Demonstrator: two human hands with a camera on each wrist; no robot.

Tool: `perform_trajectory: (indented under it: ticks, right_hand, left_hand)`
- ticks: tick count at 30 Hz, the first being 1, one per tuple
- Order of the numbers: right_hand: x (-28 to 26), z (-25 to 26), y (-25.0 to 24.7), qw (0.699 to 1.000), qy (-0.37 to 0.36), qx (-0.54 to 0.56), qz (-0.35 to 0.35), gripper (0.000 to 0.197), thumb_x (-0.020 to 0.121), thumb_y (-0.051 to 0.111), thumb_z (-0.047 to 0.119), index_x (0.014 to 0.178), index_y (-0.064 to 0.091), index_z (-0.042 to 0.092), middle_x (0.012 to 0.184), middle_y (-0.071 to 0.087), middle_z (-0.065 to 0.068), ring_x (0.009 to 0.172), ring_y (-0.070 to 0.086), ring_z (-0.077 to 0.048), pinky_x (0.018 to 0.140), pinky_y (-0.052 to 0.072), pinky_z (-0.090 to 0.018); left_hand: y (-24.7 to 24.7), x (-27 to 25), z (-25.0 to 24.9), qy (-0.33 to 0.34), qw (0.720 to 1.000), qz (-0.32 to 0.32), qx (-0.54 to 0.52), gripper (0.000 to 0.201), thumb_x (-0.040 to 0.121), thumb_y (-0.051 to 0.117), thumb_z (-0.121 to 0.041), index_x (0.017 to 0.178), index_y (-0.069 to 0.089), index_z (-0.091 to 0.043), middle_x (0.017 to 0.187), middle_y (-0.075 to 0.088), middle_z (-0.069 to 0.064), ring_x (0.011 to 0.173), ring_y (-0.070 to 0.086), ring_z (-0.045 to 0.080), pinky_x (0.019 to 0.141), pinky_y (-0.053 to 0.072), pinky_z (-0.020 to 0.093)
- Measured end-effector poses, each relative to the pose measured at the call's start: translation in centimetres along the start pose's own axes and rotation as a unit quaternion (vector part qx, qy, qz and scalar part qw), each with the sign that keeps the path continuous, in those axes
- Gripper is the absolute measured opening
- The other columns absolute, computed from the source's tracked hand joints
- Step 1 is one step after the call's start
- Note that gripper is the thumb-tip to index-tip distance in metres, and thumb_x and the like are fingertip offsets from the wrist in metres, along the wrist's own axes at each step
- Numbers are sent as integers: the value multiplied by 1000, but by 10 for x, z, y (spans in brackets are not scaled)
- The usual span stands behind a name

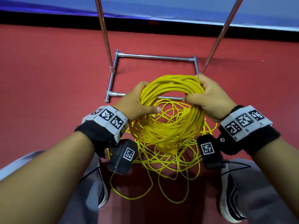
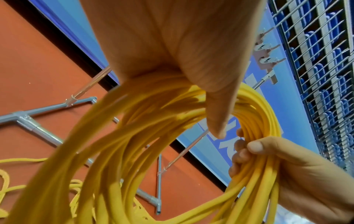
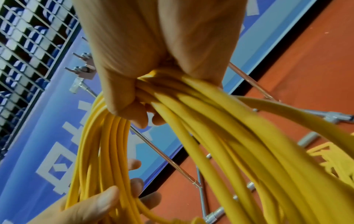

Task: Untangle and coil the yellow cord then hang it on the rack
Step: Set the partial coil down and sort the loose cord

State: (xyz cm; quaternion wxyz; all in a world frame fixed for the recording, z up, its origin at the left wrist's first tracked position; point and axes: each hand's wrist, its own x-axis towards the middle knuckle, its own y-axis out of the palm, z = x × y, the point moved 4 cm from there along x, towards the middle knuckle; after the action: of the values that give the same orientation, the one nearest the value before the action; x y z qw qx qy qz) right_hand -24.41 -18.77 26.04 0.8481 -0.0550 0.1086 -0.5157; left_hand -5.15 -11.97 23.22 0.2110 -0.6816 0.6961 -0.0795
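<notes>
A thick coil of yellow cord (image 1: 169,126) hangs between my two hands above the red floor. My left hand (image 1: 137,101) grips the coil's left side, fingers round the strands and thumb pointing into the ring. My right hand (image 1: 208,97) grips the coil's right side, fingers curled over the bundle. More of the cord lies in loose tangled loops (image 1: 163,172) on the floor beneath. The left wrist view shows the coil (image 2: 134,144) under my left hand (image 2: 172,60) with the right hand's fingers (image 2: 249,150) round it. In the right wrist view my right hand (image 3: 143,63) clamps the strands (image 3: 220,128).
The metal rack's base frame (image 1: 113,73) lies on the floor just beyond the coil, with two slanted poles (image 1: 103,29) rising from it. My shoes (image 1: 231,198) stand either side of the loose loops. A blue banner wall (image 1: 178,8) closes the far side.
</notes>
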Motion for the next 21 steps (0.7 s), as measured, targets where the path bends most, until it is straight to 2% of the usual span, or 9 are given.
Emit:
perform_trajectory:
  ticks: [2, 4, 7, 9, 12, 15, 17, 18, 21]
  right_hand:
    - [-14, -9, 4, 998, 27, 48, 4, 38, 73, 63, -18, 90, 52, 14, 55, 53, 8, 45, 48, -5, 44, 42, -18]
    - [-28, -20, 3, 996, 56, 63, -12, 37, 69, 65, -14, 91, 54, 13, 56, 55, 6, 46, 49, -7, 44, 43, -19]
    - [-51, -30, -4, 993, 99, 42, -47, 39, 61, 70, -5, 93, 55, 11, 66, 56, -3, 50, 51, -13, 45, 45, -22]
    - [-67, -34, -12, 991, 114, 13, -61, 39, 63, 71, -5, 94, 54, 11, 69, 58, -5, 52, 54, -13, 47, 47, -22]
    - [-88, -40, -24, 988, 125, -16, -88, 36, 74, 63, -16, 86, 55, 17, 60, 64, 7, 51, 58, -5, 49, 47, -19]
    - [-102, -50, -37, 978, 109, -154, -85, 29, 71, 72, 3, 84, 57, 25, 77, 66, -3, 68, 60, -18, 66, 49, -35]
    - [-110, -60, -41, 954, 111, -274, -55, 30, 73, 73, 11, 88, 51, 26, 81, 61, -4, 75, 56, -21, 72, 45, -38]
    - [-113, -66, -43, 947, 116, -297, -48, 31, 75, 71, 11, 91, 49, 25, 78, 57, -1, 75, 53, -21, 72, 43, -36]
    - [-122, -87, -47, 950, 134, -281, -38, 30, 79, 67, 9, 96, 46, 22, 71, 51, 7, 69, 49, -16, 66, 40, -30]
  left_hand:
    - [6, -4, 4, 8, 1000, 9, 20, 45, 76, 78, -25, 106, 44, -22, 78, 57, -2, 64, 53, 7, 65, 44, 18]
    - [16, -9, 6, 15, 998, 29, 48, 37, 83, 73, -20, 106, 44, -17, 76, 53, -1, 57, 46, -1, 61, 40, 16]
    - [36, -15, 9, -12, 997, 65, 46, 46, 83, 72, -25, 119, 46, -14, 86, 59, 9, 68, 53, 12, 68, 47, 30]
    - [51, -18, 10, -27, 995, 89, 19, 48, 82, 73, -20, 122, 46, -18, 85, 61, 7, 66, 55, 14, 65, 49, 30]
    - [71, -22, 14, -27, 992, 116, 38, 28, 83, 70, -18, 99, 49, -27, 71, 57, -5, 51, 54, 3, 54, 46, 23]
    - [90, -26, 19, -30, 987, 145, 62, 26, 85, 68, -17, 84, 46, -31, 67, 53, -8, 54, 52, 10, 55, 41, 24]
    - [104, -30, 22, -29, 985, 159, 58, 24, 85, 67, -16, 88, 46, -29, 67, 53, -7, 55, 52, 10, 54, 40, 24]
    - [111, -32, 25, -34, 984, 166, 50, 25, 86, 66, -16, 94, 46, -30, 68, 53, -8, 55, 52, 8, 55, 40, 23]
    - [132, -39, 33, -48, 981, 184, 42, 31, 87, 65, -14, 108, 46, -26, 72, 56, -7, 52, 53, -3, 55, 44, 19]
